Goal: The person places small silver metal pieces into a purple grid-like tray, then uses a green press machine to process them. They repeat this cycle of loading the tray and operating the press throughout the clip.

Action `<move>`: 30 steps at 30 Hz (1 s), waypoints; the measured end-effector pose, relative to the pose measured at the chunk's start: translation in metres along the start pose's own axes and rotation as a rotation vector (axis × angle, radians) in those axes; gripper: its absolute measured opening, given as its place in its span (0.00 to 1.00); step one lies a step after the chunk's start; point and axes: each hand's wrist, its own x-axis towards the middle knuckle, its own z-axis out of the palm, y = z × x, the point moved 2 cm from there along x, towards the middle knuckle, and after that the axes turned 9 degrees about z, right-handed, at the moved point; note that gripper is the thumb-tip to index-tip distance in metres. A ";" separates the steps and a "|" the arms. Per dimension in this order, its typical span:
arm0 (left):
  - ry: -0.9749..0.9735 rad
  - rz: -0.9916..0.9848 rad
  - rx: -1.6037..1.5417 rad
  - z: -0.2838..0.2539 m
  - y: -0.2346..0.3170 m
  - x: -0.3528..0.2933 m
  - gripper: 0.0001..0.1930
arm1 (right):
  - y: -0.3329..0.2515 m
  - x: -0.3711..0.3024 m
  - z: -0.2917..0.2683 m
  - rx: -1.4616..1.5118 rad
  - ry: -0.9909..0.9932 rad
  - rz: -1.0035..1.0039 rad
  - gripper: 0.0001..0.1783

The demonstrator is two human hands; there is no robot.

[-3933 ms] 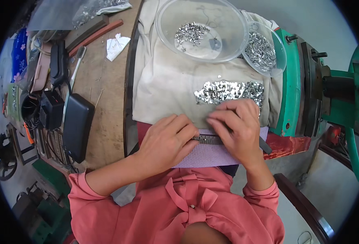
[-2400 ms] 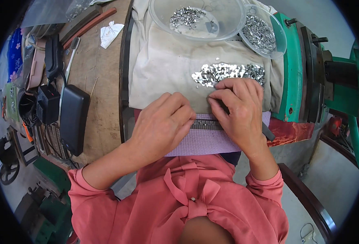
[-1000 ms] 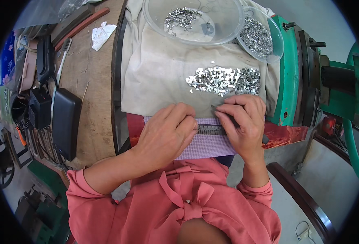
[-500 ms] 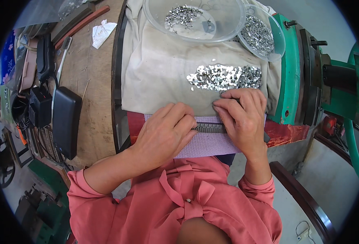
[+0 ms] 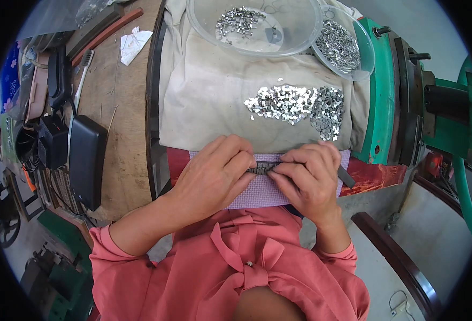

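A dark metal strip with a row of small notches [image 5: 260, 167] lies on a purple checked cloth [image 5: 257, 193] in front of me. My left hand [image 5: 210, 170] is closed round the strip's left part, thumb and fingers pinched. My right hand [image 5: 309, 177] has its thumb and forefinger pinched together against the strip's notched face; whatever they hold is too small or hidden to make out. The strip's plain right end [image 5: 346, 177] sticks out past my right hand. Just beyond my hands, a pile of small shiny metal pieces [image 5: 294, 102] lies on a beige cloth [image 5: 204, 101].
Two clear plastic tubs, a large one [image 5: 193, 22] and a smaller one [image 5: 371, 59], hold small metal parts at the back. A green machine [image 5: 381, 101] stands right. On the wooden table [image 5: 129, 123] at left are a toothbrush [image 5: 87, 58], a black case [image 5: 87, 160] and white paper [image 5: 135, 45].
My right hand has come down from the near edge of the metal pile to the strip. Some pieces at the pile's right end, previously behind the hand, now show.
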 end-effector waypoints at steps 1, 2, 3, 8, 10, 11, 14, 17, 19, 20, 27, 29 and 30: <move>0.005 0.009 0.009 0.000 0.000 0.000 0.12 | 0.000 0.000 -0.001 0.011 -0.011 0.006 0.12; 0.010 0.018 0.018 0.001 -0.001 0.000 0.12 | 0.001 0.001 -0.003 0.022 -0.022 0.013 0.12; 0.015 0.026 0.028 0.002 -0.002 -0.001 0.12 | 0.001 0.003 -0.005 0.034 -0.033 0.018 0.12; 0.032 0.056 0.053 0.005 -0.004 -0.001 0.11 | 0.005 0.027 -0.009 0.005 0.021 -0.026 0.11; 0.041 0.044 0.038 0.004 -0.002 0.000 0.11 | 0.005 0.040 -0.007 -0.014 0.051 -0.048 0.11; 0.050 0.031 0.022 0.003 -0.002 0.000 0.11 | 0.005 0.046 -0.004 -0.016 0.059 -0.061 0.10; 0.057 -0.020 -0.012 0.000 -0.001 0.000 0.11 | 0.003 0.061 0.004 -0.025 0.057 -0.104 0.10; 0.037 0.028 0.000 0.001 -0.003 -0.002 0.11 | -0.001 0.072 0.013 -0.066 0.033 -0.142 0.09; 0.022 0.065 0.027 0.001 -0.003 -0.002 0.11 | 0.000 0.073 0.019 -0.079 0.012 -0.118 0.10; 0.018 0.068 0.045 0.001 -0.002 -0.002 0.10 | -0.001 0.074 0.020 -0.085 0.013 -0.110 0.10; 0.014 0.085 0.121 0.000 -0.001 -0.004 0.13 | 0.001 0.069 0.024 -0.088 0.046 -0.073 0.10; 0.003 0.077 0.119 -0.001 -0.001 -0.003 0.13 | -0.001 0.070 0.024 -0.094 0.040 -0.067 0.10; -0.003 0.072 0.118 -0.001 -0.001 -0.003 0.13 | -0.001 0.071 0.025 -0.097 0.037 -0.063 0.10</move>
